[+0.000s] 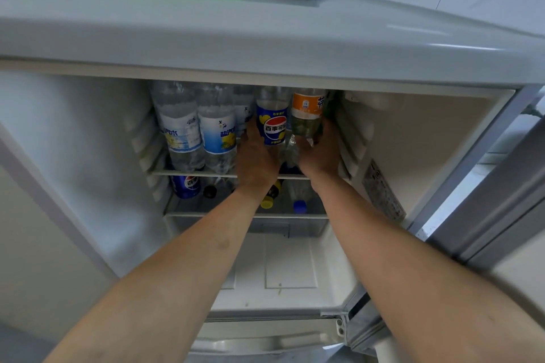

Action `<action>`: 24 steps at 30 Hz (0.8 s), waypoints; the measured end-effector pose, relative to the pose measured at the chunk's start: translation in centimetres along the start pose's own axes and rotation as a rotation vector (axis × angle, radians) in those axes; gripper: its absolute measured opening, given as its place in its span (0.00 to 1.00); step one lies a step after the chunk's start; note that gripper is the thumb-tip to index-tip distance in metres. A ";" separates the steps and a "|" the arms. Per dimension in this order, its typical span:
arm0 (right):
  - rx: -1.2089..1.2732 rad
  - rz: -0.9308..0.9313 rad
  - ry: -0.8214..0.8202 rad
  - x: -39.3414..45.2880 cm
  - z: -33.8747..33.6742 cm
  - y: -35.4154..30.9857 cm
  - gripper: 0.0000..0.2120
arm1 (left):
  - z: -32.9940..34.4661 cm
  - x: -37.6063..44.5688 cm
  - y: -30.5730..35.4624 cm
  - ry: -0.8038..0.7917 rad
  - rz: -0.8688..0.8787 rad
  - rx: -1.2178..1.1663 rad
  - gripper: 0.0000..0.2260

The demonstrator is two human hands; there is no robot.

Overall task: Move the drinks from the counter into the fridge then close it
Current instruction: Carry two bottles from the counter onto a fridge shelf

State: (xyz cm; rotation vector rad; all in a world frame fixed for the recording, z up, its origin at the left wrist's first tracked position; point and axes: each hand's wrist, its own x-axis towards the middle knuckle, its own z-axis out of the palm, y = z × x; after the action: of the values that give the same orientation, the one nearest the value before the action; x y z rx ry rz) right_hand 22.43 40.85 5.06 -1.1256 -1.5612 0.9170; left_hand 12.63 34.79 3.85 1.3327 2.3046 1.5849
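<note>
The left hand (256, 156) grips the blue-labelled bottle (272, 124); the right hand (321, 150) grips the orange-labelled bottle (308, 115). Both bottles sit on the upper shelf (191, 172) of the fridge (413, 141). Step in hand: seating these 2 drinks. Next: release, withdraw, close the door. The blue label reads Pepsi in Chinese characters.
</note>
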 end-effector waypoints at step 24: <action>0.068 0.112 -0.063 -18.5 -3.5 4.4 0.22 | -7.9 -20.6 -9.7 0.107 -0.089 -0.071 0.07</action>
State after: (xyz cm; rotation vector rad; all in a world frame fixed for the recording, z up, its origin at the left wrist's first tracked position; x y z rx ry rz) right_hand 28.77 24.52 -3.18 -1.1543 -1.5182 1.0821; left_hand 15.88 14.30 -8.37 1.1396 2.3069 1.7324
